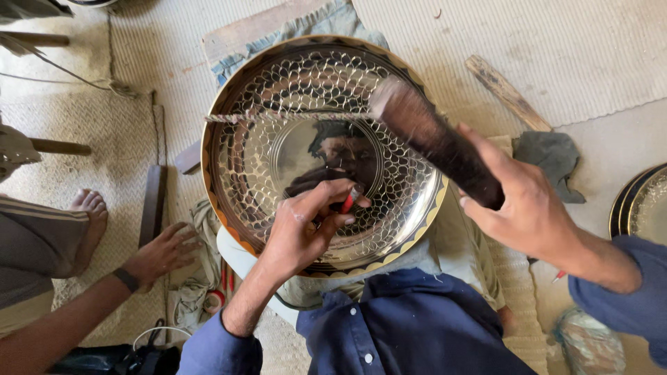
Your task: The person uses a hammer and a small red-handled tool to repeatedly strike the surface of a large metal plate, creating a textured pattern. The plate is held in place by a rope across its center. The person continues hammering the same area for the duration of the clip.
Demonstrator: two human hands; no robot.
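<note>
**Engraving a brass plate by hand**

While the large round brass plate (278,146) is lying face up on a cloth-covered support in front of the seated person, both hands are working over it. The left hand (302,232) is resting on the lower part of the plate, its fingers closed together around a small red-handled punch (349,200) whose tip is touching the polished centre. The right hand (528,208) is clamped around the handle of a dark wooden mallet (434,139), which is hanging tilted above the plate's right half, its head blurred. The plate is showing a scale-like pattern around a plain middle and a dark-and-gold rim. Another person's hand (163,251), wearing a dark wristband, is lying flat on the woven mat (570,48) to the left, beside a bare foot (87,226). A wooden stick (507,94) is lying on the mat at upper right, and the edge of a second plate (643,205) is showing at far right.
</note>
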